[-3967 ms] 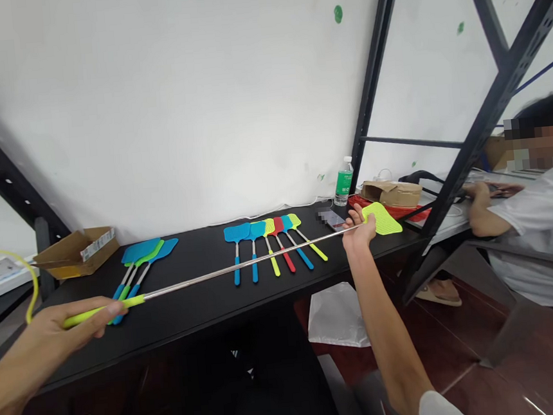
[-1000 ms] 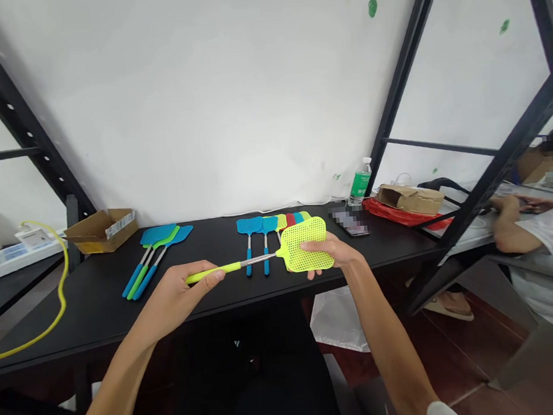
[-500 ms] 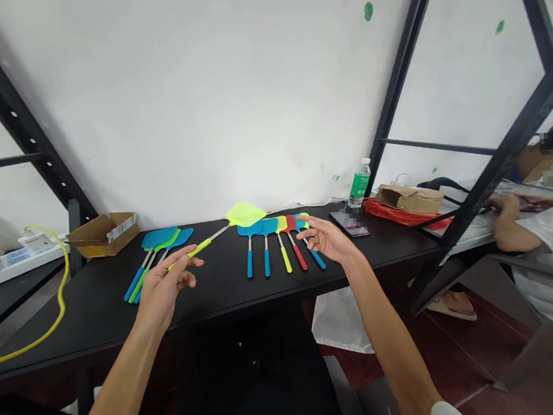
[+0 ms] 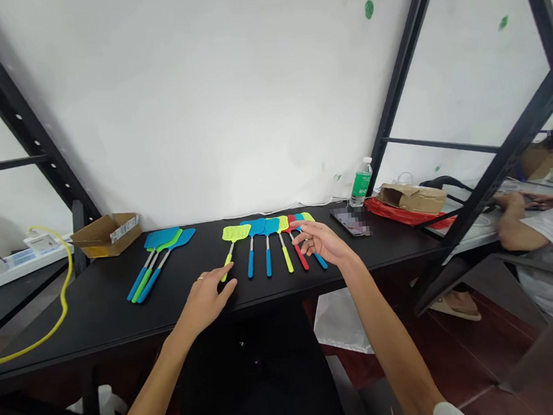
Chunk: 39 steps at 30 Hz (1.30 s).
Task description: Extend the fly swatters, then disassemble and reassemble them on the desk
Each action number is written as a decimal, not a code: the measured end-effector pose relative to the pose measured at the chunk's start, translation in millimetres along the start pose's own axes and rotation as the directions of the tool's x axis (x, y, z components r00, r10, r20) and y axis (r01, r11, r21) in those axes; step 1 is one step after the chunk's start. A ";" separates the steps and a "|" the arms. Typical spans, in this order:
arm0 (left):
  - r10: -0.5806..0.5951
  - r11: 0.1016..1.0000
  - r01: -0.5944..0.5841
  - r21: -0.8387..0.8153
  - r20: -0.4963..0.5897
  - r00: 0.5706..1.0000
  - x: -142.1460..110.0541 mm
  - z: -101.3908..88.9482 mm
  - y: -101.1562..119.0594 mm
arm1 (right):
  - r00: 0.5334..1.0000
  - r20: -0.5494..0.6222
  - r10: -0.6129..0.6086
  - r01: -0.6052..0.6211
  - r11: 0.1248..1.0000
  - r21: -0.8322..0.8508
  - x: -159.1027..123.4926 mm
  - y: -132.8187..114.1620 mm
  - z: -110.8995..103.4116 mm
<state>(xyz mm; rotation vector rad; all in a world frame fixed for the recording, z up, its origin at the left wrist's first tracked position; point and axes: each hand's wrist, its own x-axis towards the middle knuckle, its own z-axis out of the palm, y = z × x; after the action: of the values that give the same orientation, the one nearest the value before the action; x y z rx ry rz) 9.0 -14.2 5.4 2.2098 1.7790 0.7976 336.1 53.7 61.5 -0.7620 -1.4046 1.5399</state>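
Observation:
A yellow-green fly swatter (image 4: 236, 233) lies at the left end of the row on the black table. My left hand (image 4: 209, 296) is at its handle, index finger stretched along it and thumb apart; the hand looks open. Beside it lie two blue fly swatters (image 4: 251, 262), another yellow-green fly swatter (image 4: 287, 258), a red fly swatter (image 4: 302, 258) and further ones at the right end, heads overlapping. My right hand (image 4: 325, 240) hovers over that right end, fingers loosely bent and apart, holding nothing; it partly hides the heads there. Blue and green fly swatters (image 4: 152, 273) form a separate group on the left.
A cardboard box (image 4: 107, 236) stands at the back left, near a yellow cable (image 4: 64, 297) and a power strip (image 4: 48, 253). On the right are a phone (image 4: 350, 222), a water bottle (image 4: 361, 184), a brown paper package (image 4: 414, 197) and a metal frame. Another person sits farther right.
My left hand has moved right and down and let go of the yellow-green fly swatter, which now lies at the row's left end. My right hand has hardly moved.

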 end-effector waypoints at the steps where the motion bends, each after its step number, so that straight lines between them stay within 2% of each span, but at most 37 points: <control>1: 0.029 0.997 -0.029 0.077 0.001 1.000 -1.5 0.9 1.9 | 1.000 0.004 0.003 -0.003 1.000 -0.004 0.0 0.5 0.7; 3: 0.068 0.983 -0.071 0.172 0.025 0.997 -4.7 0.3 5.9 | 1.000 0.002 0.015 -0.015 1.000 -0.007 -0.4 1.5 1.7; 6: 0.084 0.972 -0.092 0.218 0.042 0.996 -7.5 -6.4 6.2 | 0.999 -0.019 0.030 -0.030 0.999 -0.011 -0.9 3.1 2.3; 9: 0.065 0.961 -0.050 0.272 -0.048 0.997 -6.5 -19.0 -6.6 | 1.000 -0.011 0.026 -0.026 1.000 -0.017 0.0 4.8 2.1; 12: 0.019 0.933 0.050 0.357 -0.185 0.983 -5.8 -34.3 -28.7 | 0.999 -0.002 0.033 -0.033 0.999 -0.020 1.1 5.6 2.9; 15: -0.144 0.868 0.259 0.424 -0.284 0.948 -8.7 -47.7 -49.5 | 0.999 -0.004 0.041 -0.041 0.999 -0.028 1.8 6.0 3.5; 17: -0.275 0.813 0.380 0.441 -0.283 0.919 -12.1 -53.5 -58.4 | 0.999 -0.006 0.041 -0.041 0.999 -0.035 2.6 6.9 3.7; 19: -0.350 0.775 0.439 0.455 -0.268 0.897 -15.1 -56.2 -62.4 | 0.999 -0.003 0.041 -0.041 0.998 -0.038 3.7 8.5 4.1; 24: -0.380 0.747 0.485 0.455 -0.306 0.873 -16.3 -53.3 -59.0 | 0.998 0.005 0.058 -0.058 0.997 -0.042 6.8 13.4 6.1; 34: -0.516 0.719 0.597 0.356 -0.301 0.802 -15.4 -52.2 -59.2 | 0.998 -0.004 0.064 -0.064 0.997 -0.043 7.8 14.6 5.2; 39: -0.528 0.730 0.598 0.331 -0.282 0.801 -14.3 -58.9 -60.8 | 0.998 -0.001 0.065 -0.065 0.997 -0.044 8.0 15.4 5.1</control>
<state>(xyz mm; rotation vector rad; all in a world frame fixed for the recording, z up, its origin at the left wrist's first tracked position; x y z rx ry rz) -74.9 -22.6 22.0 1.6240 2.7189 0.5096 325.1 59.3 48.3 -0.8416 -1.4307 1.5631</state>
